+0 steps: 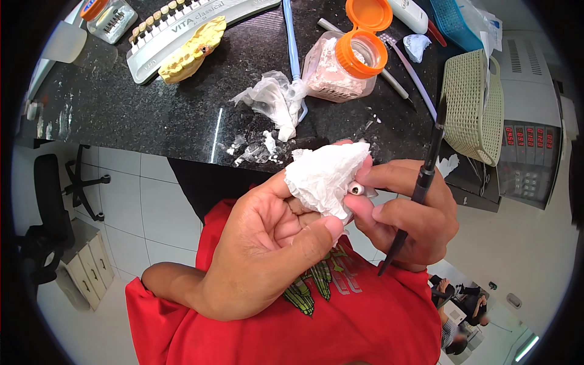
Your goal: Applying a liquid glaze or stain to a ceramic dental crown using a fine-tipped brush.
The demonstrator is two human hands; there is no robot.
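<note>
A crumpled white tissue (322, 176) lies across the fingers of my left hand (258, 243), its thumb pressed on the lower edge. From the other side, my right hand (423, 213) pinches a small white tooth crown (356, 189) between thumb and fingertip, right against the tissue. The crown's dark hollow opening shows. A slim black brush-like tool (424, 176) is also tucked between the right fingers, slanting with its pointed end down; its upper end is past the hand. Both hands are in front of my red shirt, just off the counter's edge.
On the black counter (146, 115) stand an orange-lidded jar (337, 70) of pink powder, a yellow dental model (194, 48) and a tooth shade guide (182, 36). Another crumpled tissue (280, 100) and white residue lie nearby. Right are a woven basket (471, 103) and a machine with red digits (529, 146).
</note>
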